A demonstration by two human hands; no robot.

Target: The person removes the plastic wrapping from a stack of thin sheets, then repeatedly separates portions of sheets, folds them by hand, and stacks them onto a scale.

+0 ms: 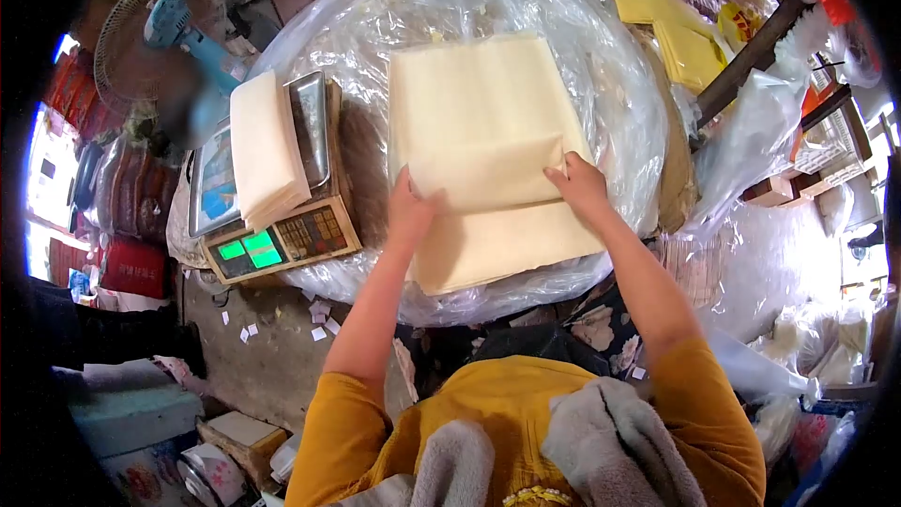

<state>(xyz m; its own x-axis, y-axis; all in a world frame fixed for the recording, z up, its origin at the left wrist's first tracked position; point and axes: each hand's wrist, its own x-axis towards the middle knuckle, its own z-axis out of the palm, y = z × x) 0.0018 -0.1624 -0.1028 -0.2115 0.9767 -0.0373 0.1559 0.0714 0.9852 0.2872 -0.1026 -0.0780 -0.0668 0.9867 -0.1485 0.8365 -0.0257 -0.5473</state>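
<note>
A stack of cream-coloured sheets (479, 94) lies on a round surface covered in clear plastic. The near part of the top sheets is raised in a fold between my hands. My left hand (414, 210) grips the left edge of the fold, thumb on top. On the right edge, my right hand (577, 186) pinches the same sheets, its thumb near the corner. Left of the stack, a folded bundle of cream sheets (263, 145) rests on a weighing scale (282, 242) with a green display.
A fan (169, 23) stands at the upper left. Clear plastic wrap (347, 47) spreads around the stack. Yellow sheets (690, 52) and a wooden post (751, 61) are at the upper right. Small paper scraps (319, 332) lie on the floor.
</note>
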